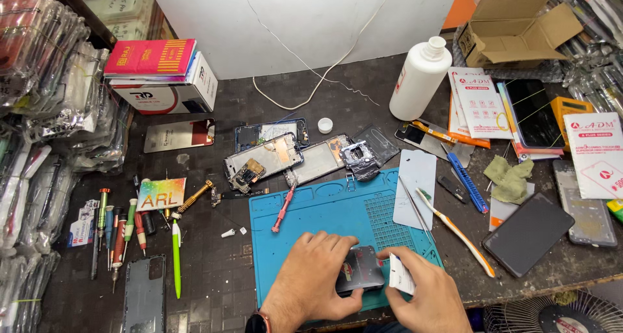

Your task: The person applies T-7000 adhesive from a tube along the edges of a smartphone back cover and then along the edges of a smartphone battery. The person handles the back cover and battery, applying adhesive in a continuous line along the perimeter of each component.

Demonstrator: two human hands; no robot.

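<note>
My hands (pixel 363 287): two, both on one dark phone part (pixel 360 269). One blue work mat (pixel 311 223). One white bottle (pixel 419 79), one small white cap (pixel 325 125). One cardboard box (pixel 516 28). One toothbrush (pixel 454 229). One pink screwdriver (pixel 284 208). One green pen (pixel 176 258). Two stacked boxes (pixel 162 77) at back left.

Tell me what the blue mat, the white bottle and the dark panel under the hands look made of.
Mat: probably silicone or rubber, matte blue with moulded compartments. Bottle: likely plastic, opaque white, dull sheen. Panel: glossy and dark, showing reflections; glass or polished plastic, can't tell which. Left hand and right hand touch it.
</note>
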